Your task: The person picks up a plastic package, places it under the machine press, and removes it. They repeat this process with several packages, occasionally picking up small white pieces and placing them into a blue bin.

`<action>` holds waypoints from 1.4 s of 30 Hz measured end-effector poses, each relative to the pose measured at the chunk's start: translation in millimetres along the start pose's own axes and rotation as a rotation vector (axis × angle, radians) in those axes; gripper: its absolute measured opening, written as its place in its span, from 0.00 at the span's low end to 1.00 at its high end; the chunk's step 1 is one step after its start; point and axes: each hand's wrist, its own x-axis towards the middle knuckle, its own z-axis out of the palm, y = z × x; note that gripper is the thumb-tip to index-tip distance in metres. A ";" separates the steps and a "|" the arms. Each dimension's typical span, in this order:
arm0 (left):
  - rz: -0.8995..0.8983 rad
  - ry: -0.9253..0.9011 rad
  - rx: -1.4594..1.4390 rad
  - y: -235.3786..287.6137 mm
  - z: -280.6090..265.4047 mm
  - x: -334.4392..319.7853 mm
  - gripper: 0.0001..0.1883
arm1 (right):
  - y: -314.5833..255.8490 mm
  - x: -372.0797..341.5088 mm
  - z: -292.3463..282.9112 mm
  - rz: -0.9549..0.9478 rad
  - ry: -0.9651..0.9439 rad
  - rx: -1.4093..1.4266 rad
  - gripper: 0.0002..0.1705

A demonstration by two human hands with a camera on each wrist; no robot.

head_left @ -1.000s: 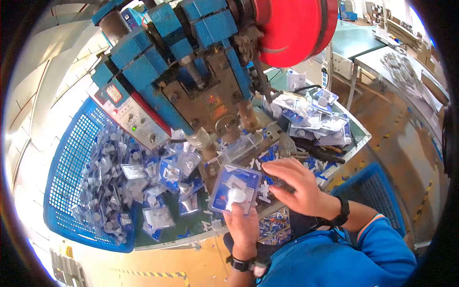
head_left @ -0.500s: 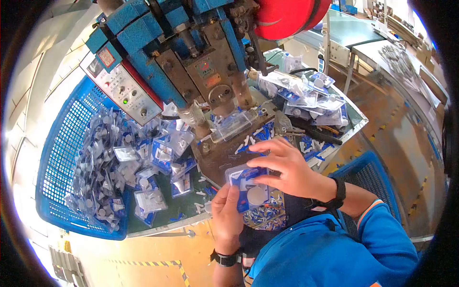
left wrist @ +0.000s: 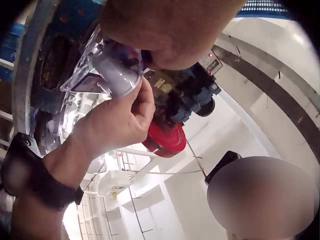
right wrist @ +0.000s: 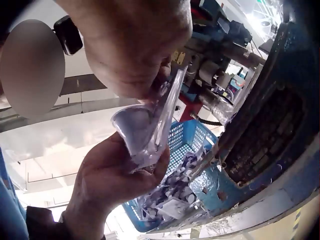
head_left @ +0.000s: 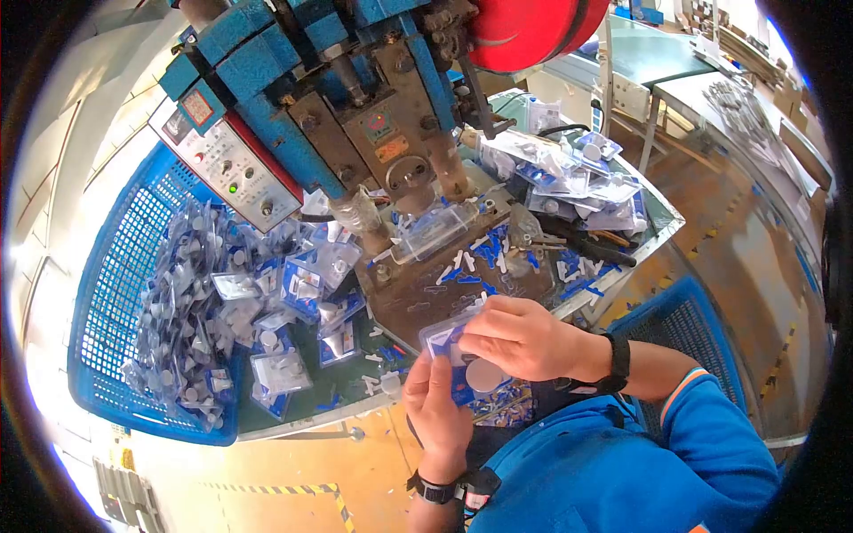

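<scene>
A clear blister pack [head_left: 484,377] with a blue printed card and a round, cup-like bulge is held close in front of the body. My left hand [head_left: 437,416] grips its left side, thumb laid along the front. The right hand [head_left: 524,339] has curled fingers pinching its upper part and covers much of the card. In the left wrist view, the fingertips of the right hand [left wrist: 117,122] are at the blister's bulge [left wrist: 117,75]. The right wrist view shows the pack [right wrist: 160,125] edge-on, with the left hand [right wrist: 107,175] beneath it.
A blue press [head_left: 355,98] with a red wheel [head_left: 533,35] stands ahead, scraps [head_left: 471,262] scattered on its bed. At left, a blue basket [head_left: 93,311] brims with packs. More packs [head_left: 586,186] are piled at right, above another blue basket [head_left: 680,329].
The blister pack has come down toward the body, away from the press bed. My right hand, earlier apart from it with fingers spread, now curls its fingers onto it.
</scene>
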 end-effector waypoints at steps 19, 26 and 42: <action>-0.064 -0.046 -0.118 -0.7 13.6 9.3 0.19 | -31.6 -40.5 -54.5 0.744 -0.068 0.375 0.28; -0.330 -0.456 0.426 -55.8 47.4 2.6 0.17 | -46.2 -96.1 -121.1 0.981 -0.164 0.122 0.18; 0.803 0.241 1.881 37.5 -150.3 141.9 0.09 | -23.8 -80.7 -150.8 0.853 -0.574 -0.220 0.22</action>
